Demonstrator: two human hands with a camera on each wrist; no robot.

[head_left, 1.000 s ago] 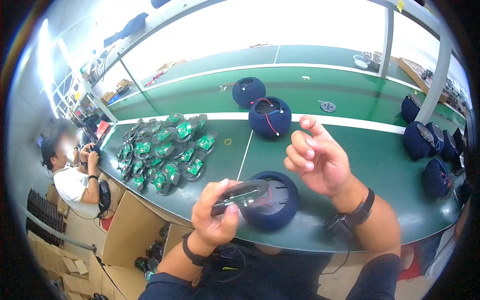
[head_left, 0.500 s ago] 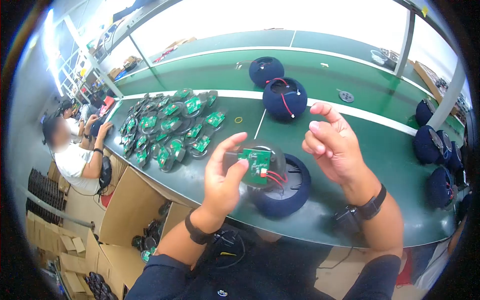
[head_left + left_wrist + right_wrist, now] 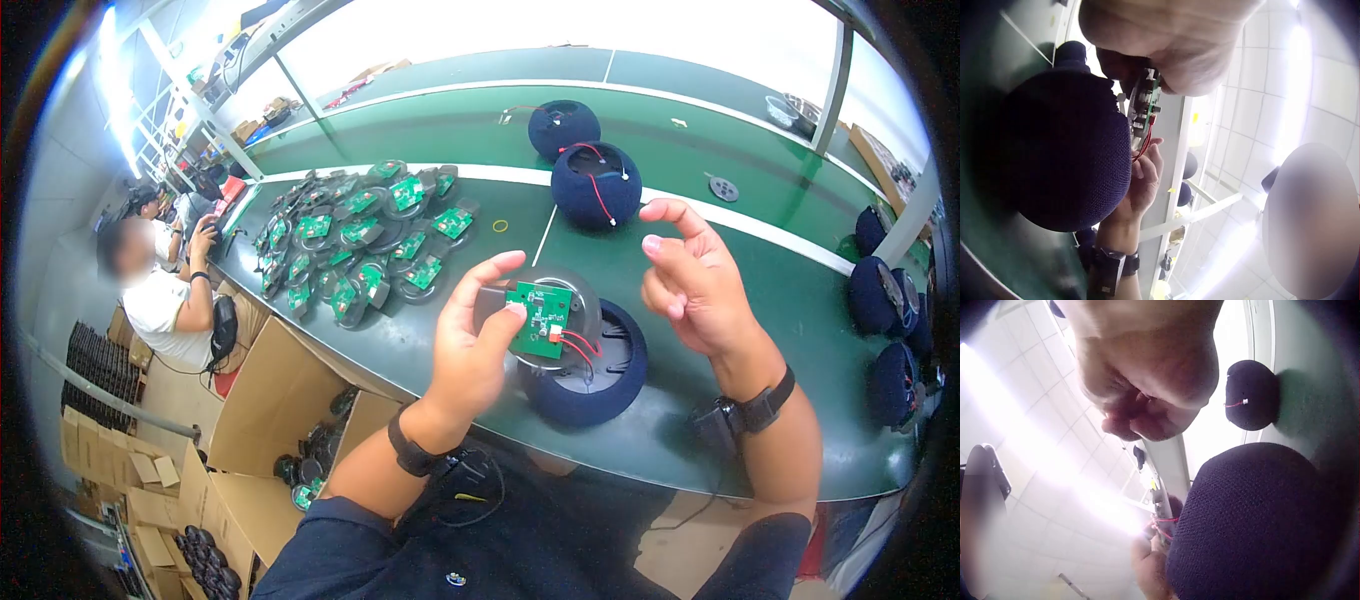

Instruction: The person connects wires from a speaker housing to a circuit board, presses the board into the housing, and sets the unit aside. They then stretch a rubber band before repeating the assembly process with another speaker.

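Note:
My left hand (image 3: 468, 358) pinches a round dark plastic plate with a green circuit board (image 3: 540, 318), thumb over the board's edge. Two red wires (image 3: 580, 345) run from a connector on the board. Beneath the plate, a navy fabric-covered round shell (image 3: 622, 385) sits on the green table with its open side up, partly hidden by the plate. To the right of both, my right hand (image 3: 700, 285) is raised with its fingers loosely curled, holding nothing. The shell (image 3: 1069, 150) also fills much of the left wrist view, with the board (image 3: 1150, 100) seen edge-on.
Many similar board plates (image 3: 350, 240) lie heaped on the left. Two navy shells (image 3: 597, 200) stand beyond my hands, the nearer trailing wires; several more (image 3: 873, 295) line the right end. A cardboard box (image 3: 290, 400) is below the table's left edge. Another person (image 3: 165, 290) sits at left.
My left hand has turned the plate from nearly edge-on to show its board and wires, staying over the shell. My right hand keeps about the same pose. The head view has shifted.

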